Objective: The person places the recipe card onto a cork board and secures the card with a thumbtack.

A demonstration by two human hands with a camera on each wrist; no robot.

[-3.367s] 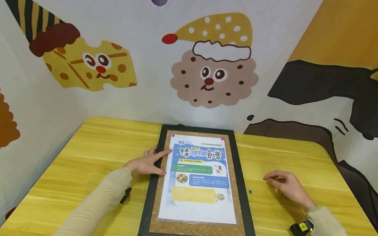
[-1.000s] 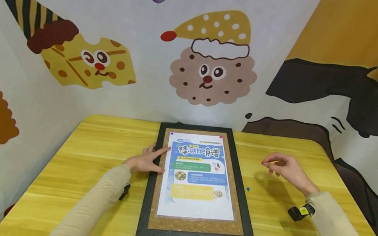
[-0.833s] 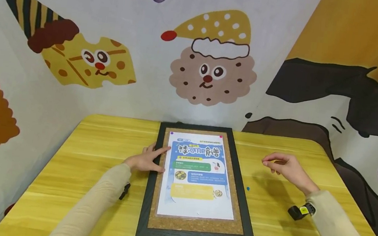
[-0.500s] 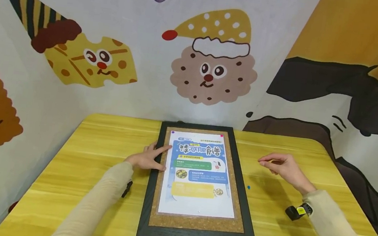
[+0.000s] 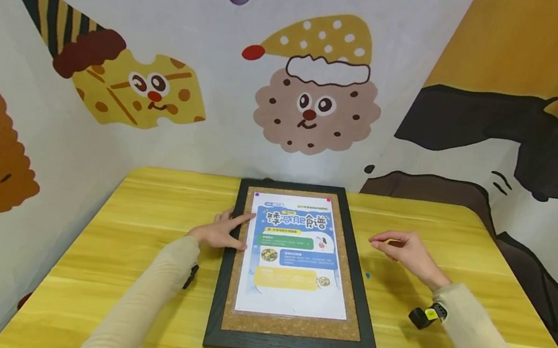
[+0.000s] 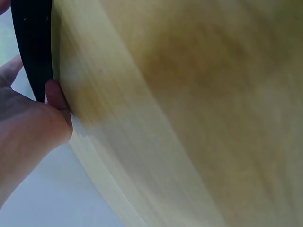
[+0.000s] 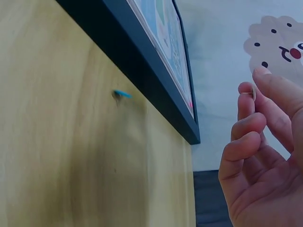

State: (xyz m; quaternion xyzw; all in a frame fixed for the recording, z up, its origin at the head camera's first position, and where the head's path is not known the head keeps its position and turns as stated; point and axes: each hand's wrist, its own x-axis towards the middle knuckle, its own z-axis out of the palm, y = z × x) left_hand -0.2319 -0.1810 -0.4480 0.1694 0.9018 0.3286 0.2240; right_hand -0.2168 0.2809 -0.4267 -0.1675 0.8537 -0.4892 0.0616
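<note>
A black-framed corkboard (image 5: pixel 291 329) lies on the table with a printed poster (image 5: pixel 273 305) on it. Purple (image 5: pixel 257 194) and pink (image 5: pixel 328 200) thumbtacks sit at the poster's top corners. My left hand (image 5: pixel 216 233) rests across the board's left side, thumb and index finger spread onto the poster's edge; in the left wrist view its little finger lies against the frame's outer side. Right of the board, my right hand (image 5: pixel 409 253) pinches a thumbtack (image 7: pixel 253 94) above the table, its pin showing in the right wrist view. Below that hand lies a blue thumbtack (image 5: pixel 368 275).
The yellow wood-grain table (image 5: pixel 149 210) extends on both sides of the board. Behind it hangs a white cloth (image 5: pixel 219 149) printed with cartoon food figures. Each wrist wears a black strap, and the right one carries a small black device (image 5: pixel 420 317).
The right hand has risen from the table, where it was beside the blue thumbtack, and moved left toward the board with a thumbtack. The left hand stays on the board's left side.
</note>
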